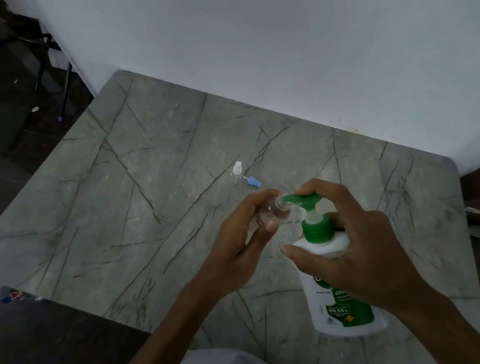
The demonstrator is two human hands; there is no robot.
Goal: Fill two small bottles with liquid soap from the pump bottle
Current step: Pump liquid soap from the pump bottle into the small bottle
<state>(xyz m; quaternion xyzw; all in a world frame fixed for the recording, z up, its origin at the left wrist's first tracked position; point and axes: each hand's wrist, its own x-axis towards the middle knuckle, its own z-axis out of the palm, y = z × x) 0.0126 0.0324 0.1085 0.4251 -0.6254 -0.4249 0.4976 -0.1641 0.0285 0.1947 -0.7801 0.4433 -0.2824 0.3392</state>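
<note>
Between the left hand's (pixel 244 236) curled fingers and thumb sat a small clear bottle (pixel 274 211), tilted, its round mouth at the green spout. Just right of it, the right hand (pixel 353 248) clasped the pump bottle (pixel 338 309), forefinger bent over the flat green pump head (pixel 305 199), thumb on the smooth white shoulder. Beyond the left hand, a white-capped bottle (pixel 237 172) and a blue cap (pixel 253 181) rested on the veined grey table (pixel 141 200).

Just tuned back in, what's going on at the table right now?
A person is filling a small clear bottle. The left hand holds it tilted, mouth against the green spout of the pump bottle, which the right hand grips with a finger on the pump. A second small bottle with a white cap stands on the table behind, a blue cap beside it.
</note>
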